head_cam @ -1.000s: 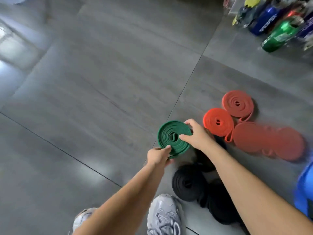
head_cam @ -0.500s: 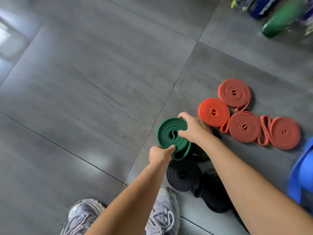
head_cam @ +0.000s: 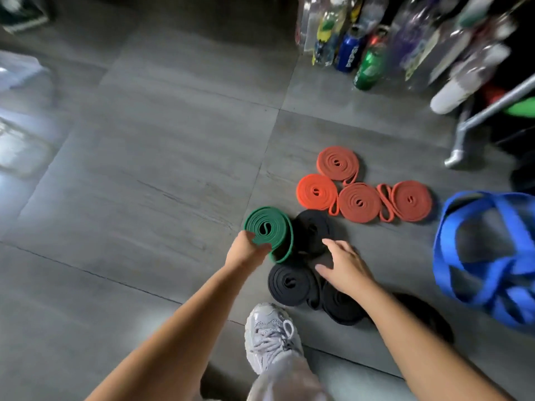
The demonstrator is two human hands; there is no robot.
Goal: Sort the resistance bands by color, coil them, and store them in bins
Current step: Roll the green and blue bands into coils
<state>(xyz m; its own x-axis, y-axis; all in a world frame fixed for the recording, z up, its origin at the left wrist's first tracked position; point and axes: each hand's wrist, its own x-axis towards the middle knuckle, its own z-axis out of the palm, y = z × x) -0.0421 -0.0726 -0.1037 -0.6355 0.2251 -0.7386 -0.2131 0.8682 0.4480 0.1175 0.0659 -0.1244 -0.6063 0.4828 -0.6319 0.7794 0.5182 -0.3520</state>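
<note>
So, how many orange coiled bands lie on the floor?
4 orange coiled rubber bands, clustered beyond the black coils: one farthest back, one on the left, one in the middle, one on the right, near the blue straps. None looks hidden.

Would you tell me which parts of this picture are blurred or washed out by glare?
Head view: the bottles at top right smear with motion blur; glare whitens the floor at far left; the green coil and orange coils are fairly sharp.

The left hand (head_cam: 246, 250) grips a coiled green band (head_cam: 267, 227) beside 3 black coils (head_cam: 289, 282); the right hand (head_cam: 344, 267) hovers spread above them, 4 orange coils (head_cam: 359, 202) near on the floor (head_cam: 144, 183).
</note>
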